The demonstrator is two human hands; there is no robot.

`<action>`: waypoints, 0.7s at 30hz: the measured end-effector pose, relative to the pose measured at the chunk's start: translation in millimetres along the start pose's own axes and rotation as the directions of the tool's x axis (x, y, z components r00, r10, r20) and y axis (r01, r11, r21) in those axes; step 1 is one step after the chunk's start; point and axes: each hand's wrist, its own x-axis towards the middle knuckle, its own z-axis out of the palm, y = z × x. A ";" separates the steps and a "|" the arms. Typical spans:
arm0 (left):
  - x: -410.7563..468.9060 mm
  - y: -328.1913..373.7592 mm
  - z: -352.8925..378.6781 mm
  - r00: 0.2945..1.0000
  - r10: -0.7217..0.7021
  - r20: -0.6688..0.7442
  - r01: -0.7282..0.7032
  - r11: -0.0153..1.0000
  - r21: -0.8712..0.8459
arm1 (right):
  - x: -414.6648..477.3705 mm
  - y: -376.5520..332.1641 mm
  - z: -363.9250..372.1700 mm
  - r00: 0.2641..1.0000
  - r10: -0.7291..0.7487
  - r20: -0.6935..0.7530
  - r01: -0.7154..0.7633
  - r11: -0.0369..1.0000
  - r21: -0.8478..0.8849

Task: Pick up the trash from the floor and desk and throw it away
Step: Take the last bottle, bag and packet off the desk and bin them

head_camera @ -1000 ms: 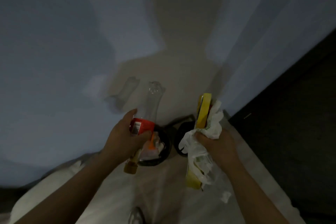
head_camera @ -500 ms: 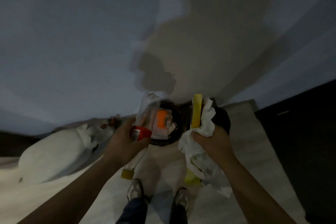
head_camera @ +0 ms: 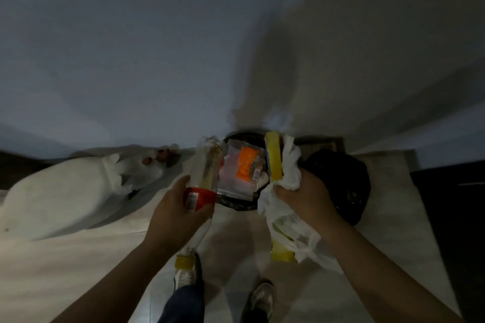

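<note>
Here's the clear plastic bottle (head_camera: 205, 173), upside down, base end up and yellow cap (head_camera: 183, 262) pointing down toward the feet, and the left grip (head_camera: 175, 212) is wrapped right around its red label, fingers and thumb curled on it. The bottle's upper end shows against the left rim of the bin (head_camera: 236, 206), which sits on the floor between the two hands, black liner inside. On the other side the right grip (head_camera: 307, 199) is clenched around a bundle: a long flat yellow piece (head_camera: 274, 158), standing on edge and sticking out above and below the fist, plus crumpled white tissue (head_camera: 290, 165) and thin white plastic hanging beneath. What the yellow piece is, I cannot tell. That bundle sits at the bin's right rim. Down in the bin lies a clear packet (head_camera: 241, 172) with something orange in it. Just right of the bin, behind the right hand, a black bag (head_camera: 343, 181) bulges. Off to the left, well apart, a big white bag (head_camera: 65, 191) lies on the pale floor (head_camera: 78, 270) against the wall (head_camera: 131, 47). At the bottom, two shoes (head_camera: 185, 274) point toward the bin
</note>
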 end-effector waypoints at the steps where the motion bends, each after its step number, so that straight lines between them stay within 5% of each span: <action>1: 8.8 -5.5 5.0 1.000 -0.001 -0.012 0.001 1.000 0.002 | 11.3 3.3 7.3 1.000 -0.005 0.009 0.005 1.000 -0.031; 21: 140.7 -139.5 71.2 0.996 -0.075 -0.045 0.075 0.997 0.005 | 201.8 100.6 183.6 0.991 0.104 0.081 -0.050 0.866 -0.498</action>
